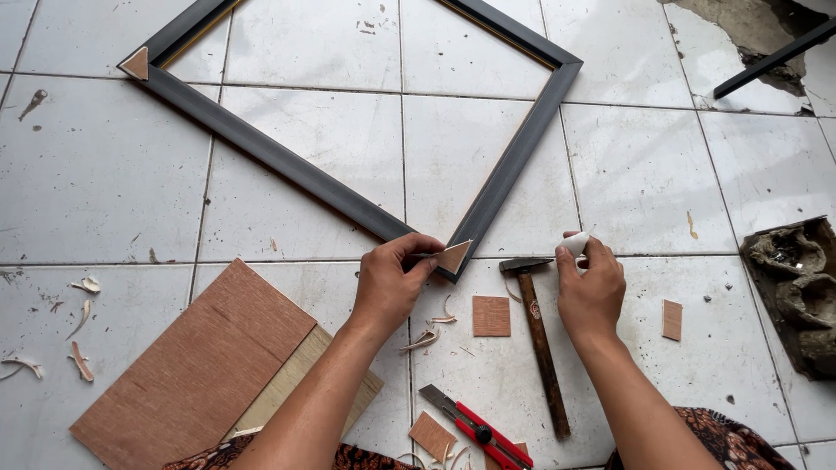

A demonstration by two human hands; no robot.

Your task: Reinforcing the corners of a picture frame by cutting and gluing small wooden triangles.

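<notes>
Matt dark wood frame (287,161), glossy floor tiles (96,174).

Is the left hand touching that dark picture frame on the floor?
Touching. The head view shows the left hand with its fingertips pressed on the near corner of the frame, right beside the small triangular wood piece there.

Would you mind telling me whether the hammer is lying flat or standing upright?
Lying flat: the hammer rests on the tiled floor, handle stretched toward the person, head beside the right hand.
</notes>
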